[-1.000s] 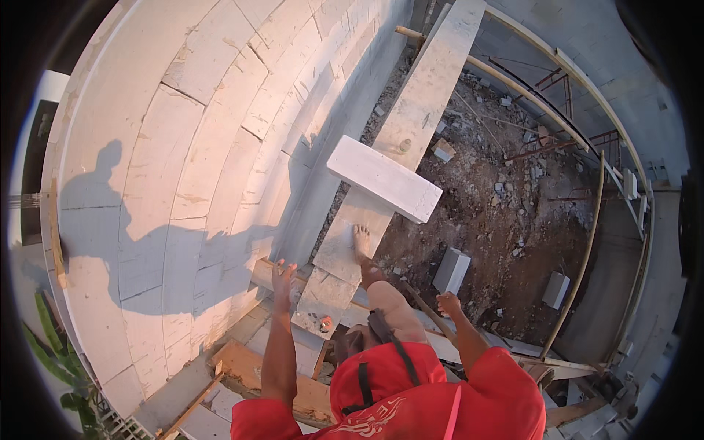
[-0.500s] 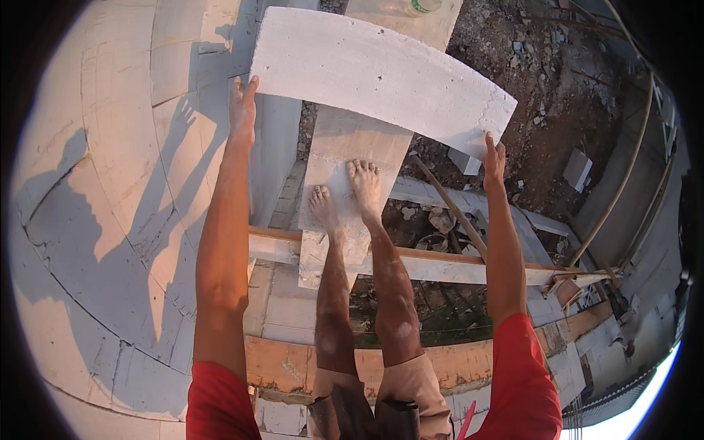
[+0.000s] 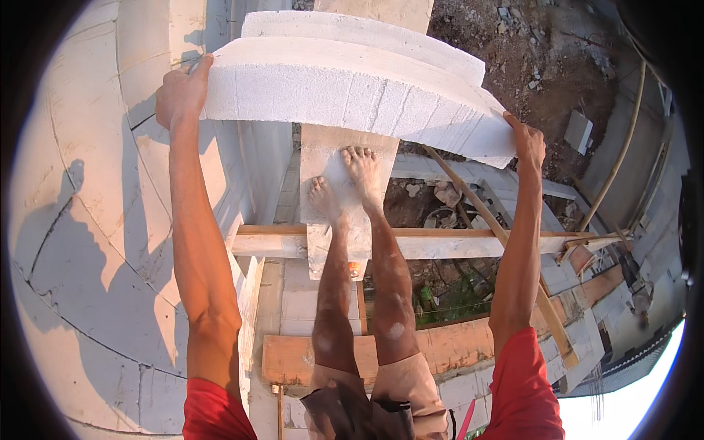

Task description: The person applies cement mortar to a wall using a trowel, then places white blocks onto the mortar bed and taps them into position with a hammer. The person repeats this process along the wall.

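Note:
My left hand (image 3: 183, 95) grips the left end of a long white block (image 3: 352, 95), and my right hand (image 3: 525, 143) is closed on its right end. The block's rough, scored long face is toward me. A similar white piece (image 3: 367, 31) shows just behind it, over a pale plank (image 3: 323, 139); I cannot tell what it rests on. My bare feet stand on this plank below the held block, with a small orange object (image 3: 354, 269) near its lower end.
A pale block wall (image 3: 95, 132) is at the left. Timber beams (image 3: 455, 242) and a slanting pole (image 3: 477, 205) cross over a gap. At the right, rubble ground (image 3: 543, 66) lies below with a loose block (image 3: 578, 132) and a bamboo pole (image 3: 616, 176).
A second ago my hands were apart from the block. Since half a second ago they have closed on its ends, and its long side face has come up into view, slightly lower in the picture.

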`<state>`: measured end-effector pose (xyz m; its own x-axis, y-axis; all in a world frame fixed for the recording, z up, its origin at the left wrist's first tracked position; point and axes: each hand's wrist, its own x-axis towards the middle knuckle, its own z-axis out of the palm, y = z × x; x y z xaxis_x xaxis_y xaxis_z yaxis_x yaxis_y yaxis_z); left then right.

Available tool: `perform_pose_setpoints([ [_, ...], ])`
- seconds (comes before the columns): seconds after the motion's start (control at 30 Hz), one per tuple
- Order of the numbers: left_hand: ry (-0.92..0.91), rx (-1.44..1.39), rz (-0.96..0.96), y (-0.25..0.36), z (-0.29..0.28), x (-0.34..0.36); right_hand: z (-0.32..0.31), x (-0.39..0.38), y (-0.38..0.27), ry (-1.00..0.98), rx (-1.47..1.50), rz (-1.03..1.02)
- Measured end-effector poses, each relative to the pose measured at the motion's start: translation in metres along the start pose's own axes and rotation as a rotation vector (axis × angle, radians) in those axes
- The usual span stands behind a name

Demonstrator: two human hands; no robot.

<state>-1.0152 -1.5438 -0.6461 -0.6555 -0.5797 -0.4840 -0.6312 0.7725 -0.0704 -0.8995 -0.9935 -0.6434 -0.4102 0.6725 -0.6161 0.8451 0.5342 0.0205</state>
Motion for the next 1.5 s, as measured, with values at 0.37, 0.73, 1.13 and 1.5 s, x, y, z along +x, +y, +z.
perform_pose_setpoints([
  [0.37, -0.034, 0.204, 0.527, 0.05, -0.022, 0.02, 0.007, -0.002, -0.029, 0.155, -0.158, -0.688],
  [0.73, -0.016, 0.564, 1.343, 0.059, 0.018, -0.054, 0.067, -0.054, -0.049, 0.186, -0.38, -1.198],
  [1.13, -0.251, 0.706, 1.765, -0.004, -0.22, -0.309, -0.099, -0.374, 0.168, -0.003, -0.02, -0.964],
  [1.5, -0.537, 0.812, 2.216, -0.012, -0.35, -0.596, -0.262, -0.706, 0.383, 0.088, 0.138, -0.526],
])
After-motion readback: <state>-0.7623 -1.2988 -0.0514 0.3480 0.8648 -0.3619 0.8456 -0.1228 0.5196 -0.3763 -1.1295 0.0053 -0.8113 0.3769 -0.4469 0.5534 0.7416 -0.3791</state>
